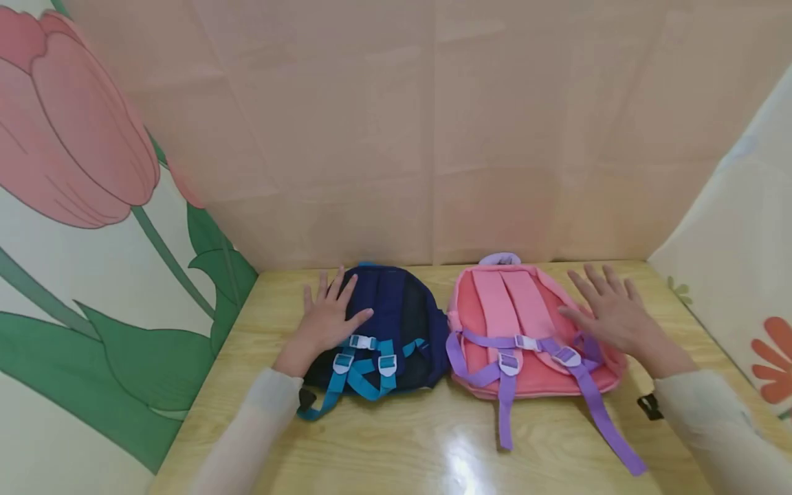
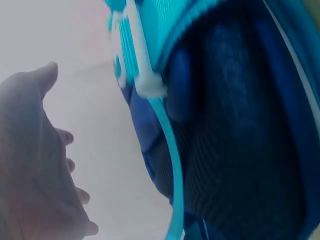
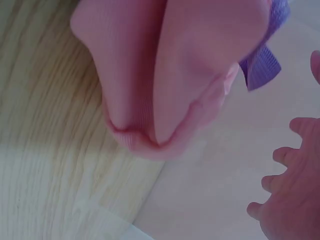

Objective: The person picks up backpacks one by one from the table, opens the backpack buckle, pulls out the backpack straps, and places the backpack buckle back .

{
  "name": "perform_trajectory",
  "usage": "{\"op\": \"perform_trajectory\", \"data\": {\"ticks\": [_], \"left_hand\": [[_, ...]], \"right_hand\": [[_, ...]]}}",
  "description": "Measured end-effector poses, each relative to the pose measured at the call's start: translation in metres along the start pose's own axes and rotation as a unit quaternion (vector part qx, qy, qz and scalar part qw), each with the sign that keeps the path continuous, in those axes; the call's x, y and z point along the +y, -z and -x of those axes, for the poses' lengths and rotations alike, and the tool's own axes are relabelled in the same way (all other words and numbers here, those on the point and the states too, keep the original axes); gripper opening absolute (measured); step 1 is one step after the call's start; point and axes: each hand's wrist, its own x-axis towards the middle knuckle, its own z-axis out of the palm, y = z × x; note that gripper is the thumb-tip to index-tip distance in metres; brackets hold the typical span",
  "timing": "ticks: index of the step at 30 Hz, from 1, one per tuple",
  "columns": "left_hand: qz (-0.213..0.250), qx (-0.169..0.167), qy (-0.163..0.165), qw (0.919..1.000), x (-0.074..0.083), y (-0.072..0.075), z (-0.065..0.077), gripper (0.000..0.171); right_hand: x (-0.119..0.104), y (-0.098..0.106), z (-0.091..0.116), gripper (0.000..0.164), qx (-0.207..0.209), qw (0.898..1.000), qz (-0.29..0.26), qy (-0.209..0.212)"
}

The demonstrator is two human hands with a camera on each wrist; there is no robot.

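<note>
Two small backpacks lie side by side on a wooden table, their strap sides facing up. The left one is a navy backpack [image 1: 386, 295] with teal straps and a white chest buckle [image 1: 362, 342]. Beside it is a pink backpack [image 1: 544, 378] with purple straps and a pale buckle [image 1: 526, 343]. My left hand [image 1: 324, 320], fingers spread, hovers over the navy backpack's left edge; the left wrist view shows a gap between hand and bag. Over the pink backpack's right side my right hand [image 1: 612, 313] is spread too, holding nothing.
The wooden table [image 1: 383, 454] ends at a plain beige backdrop [image 1: 433, 137]. A tulip-printed sheet [image 1: 93, 137] hangs on the left, and a pale flowered sheet [image 1: 730, 261] on the right. Two purple strap ends [image 1: 506, 419] trail toward the table's front.
</note>
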Motion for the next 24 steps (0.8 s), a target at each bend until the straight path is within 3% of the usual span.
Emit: {"op": "perform_trajectory", "data": {"ticks": [16, 24], "left_hand": [[0.007, 0.002, -0.017, 0.9998, 0.039, -0.011, 0.002, 0.087], [0.007, 0.013, -0.048, 0.9987, 0.061, -0.019, 0.0, 0.086]], "right_hand": [[-0.02, -0.008, 0.004, 0.085, 0.025, 0.999, -0.021, 0.033], [-0.029, -0.008, 0.009, 0.088, 0.009, 0.999, -0.039, 0.015]]}}
